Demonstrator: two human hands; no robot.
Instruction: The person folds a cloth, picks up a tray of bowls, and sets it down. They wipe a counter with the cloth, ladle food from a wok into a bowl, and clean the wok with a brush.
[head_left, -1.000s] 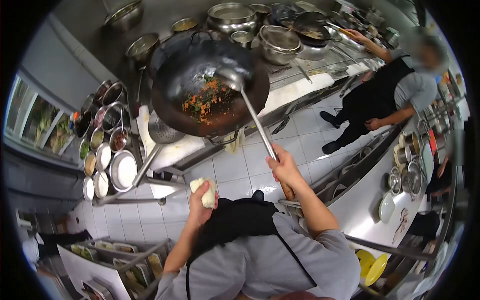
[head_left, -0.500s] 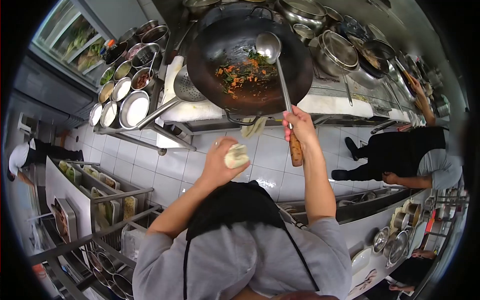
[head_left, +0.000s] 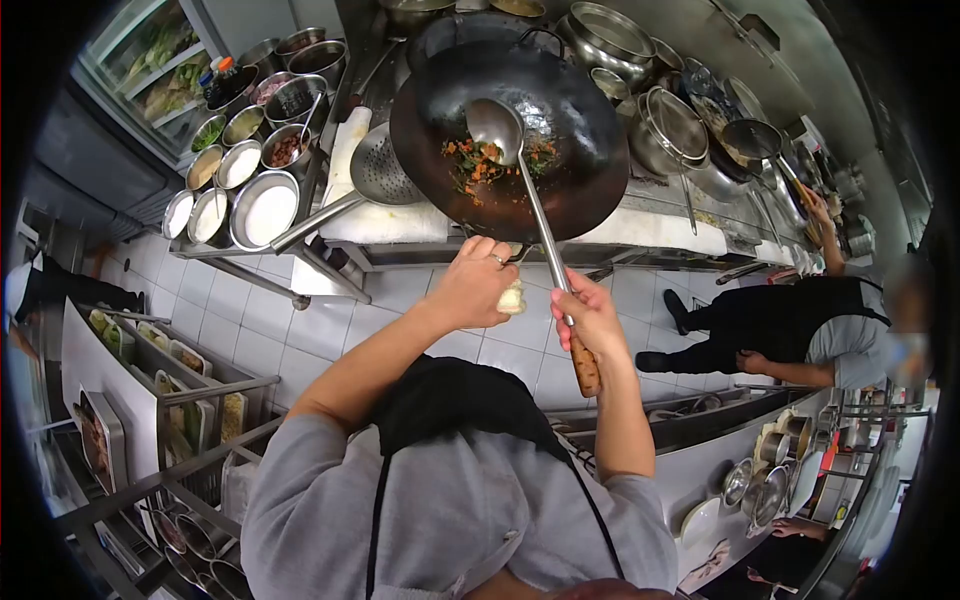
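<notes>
Ladle (head_left: pixel 495 132) in right hand (head_left: pixel 590 318), bowl inside wok (head_left: pixel 575 120).

Grey short-sleeved shirt (head_left: pixel 460 520), black apron (head_left: pixel 450 405), ring

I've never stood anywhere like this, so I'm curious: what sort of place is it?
Probably a restaurant kitchen: there is a very large wok with chopped food in it, many metal bowls of ingredients, and another person in a black apron.

Even, bright light; glare on steel; edges bend, perhaps blurred.
</notes>
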